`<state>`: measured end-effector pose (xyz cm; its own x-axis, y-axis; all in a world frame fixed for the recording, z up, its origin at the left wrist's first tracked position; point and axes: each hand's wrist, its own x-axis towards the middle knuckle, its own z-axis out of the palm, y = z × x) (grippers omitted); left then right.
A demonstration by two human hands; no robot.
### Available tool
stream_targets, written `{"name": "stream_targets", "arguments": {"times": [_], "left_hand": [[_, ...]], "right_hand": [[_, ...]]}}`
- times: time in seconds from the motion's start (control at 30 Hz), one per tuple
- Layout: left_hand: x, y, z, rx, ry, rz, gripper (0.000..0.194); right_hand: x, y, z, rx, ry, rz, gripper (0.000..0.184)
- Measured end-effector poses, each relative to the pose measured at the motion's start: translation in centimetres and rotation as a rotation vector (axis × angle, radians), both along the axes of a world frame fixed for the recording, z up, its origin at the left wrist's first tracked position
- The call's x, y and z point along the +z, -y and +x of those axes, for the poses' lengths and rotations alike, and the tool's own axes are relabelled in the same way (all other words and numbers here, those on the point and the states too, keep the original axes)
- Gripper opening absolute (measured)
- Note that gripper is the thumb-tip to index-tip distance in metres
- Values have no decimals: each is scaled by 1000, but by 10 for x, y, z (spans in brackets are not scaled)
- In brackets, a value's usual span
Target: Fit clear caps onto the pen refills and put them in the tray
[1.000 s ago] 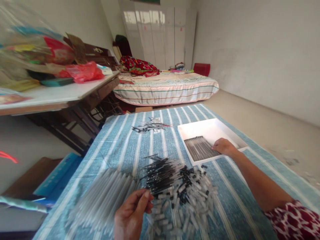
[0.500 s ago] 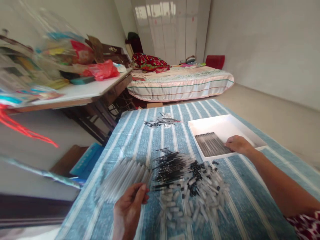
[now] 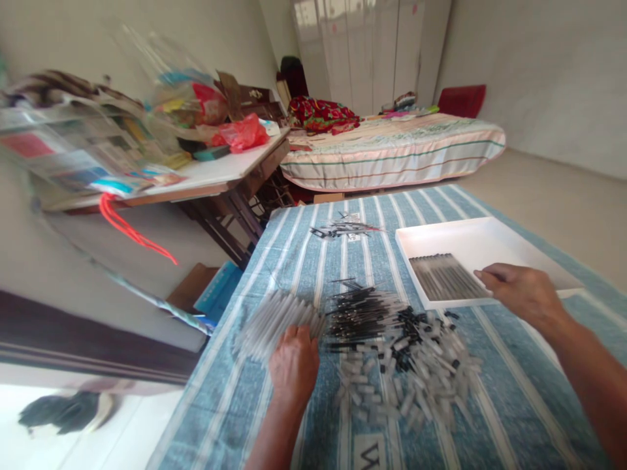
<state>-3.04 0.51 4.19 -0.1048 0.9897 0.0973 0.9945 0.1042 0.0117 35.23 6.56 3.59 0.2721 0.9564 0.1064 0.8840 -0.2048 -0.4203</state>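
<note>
Pens (image 3: 447, 277) lie side by side in a neat row, inside the left part of the white box (image 3: 460, 240). The box sits on a blue striped cloth (image 3: 235, 408). To the left of the box and a bit nearer is a heap of thin dark sticks (image 3: 360, 316). Small black bits (image 3: 409, 336) and a messy heap of cloudy little caps (image 3: 424, 382) lie just on the near side of the box. Well to the left of the box, past the dark sticks, is a bunch of cloudy tubes (image 3: 274, 320). A small pile of dark bits (image 3: 343, 228) lies left of the box too, near its far edge. Far behind the box is a bed (image 3: 392, 156).

The right hand (image 3: 524, 294) is over the right part of the box and hides some of it. Its thumb and fingers are bent, near the end of the pen row, but I cannot tell if they pinch something. The left hand (image 3: 294, 362), far left of the box, has its fingers curled down over the tubes. It hides their tips, so I cannot tell if it grips one.
</note>
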Motion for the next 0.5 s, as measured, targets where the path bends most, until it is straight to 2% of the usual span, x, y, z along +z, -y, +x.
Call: {"name": "stream_targets", "arguments": {"times": [0.17, 0.3, 0.5], "left_hand": [[1, -6, 7, 7, -137, -59, 17], [1, -9, 8, 2, -150, -104, 18], [6, -15, 9, 0, -138, -184, 21]], "right_hand": [[1, 31, -27, 154, -166, 86, 28], [-4, 49, -50, 306, -223, 40, 31], [-8, 66, -84, 510, -203, 11, 33]]}}
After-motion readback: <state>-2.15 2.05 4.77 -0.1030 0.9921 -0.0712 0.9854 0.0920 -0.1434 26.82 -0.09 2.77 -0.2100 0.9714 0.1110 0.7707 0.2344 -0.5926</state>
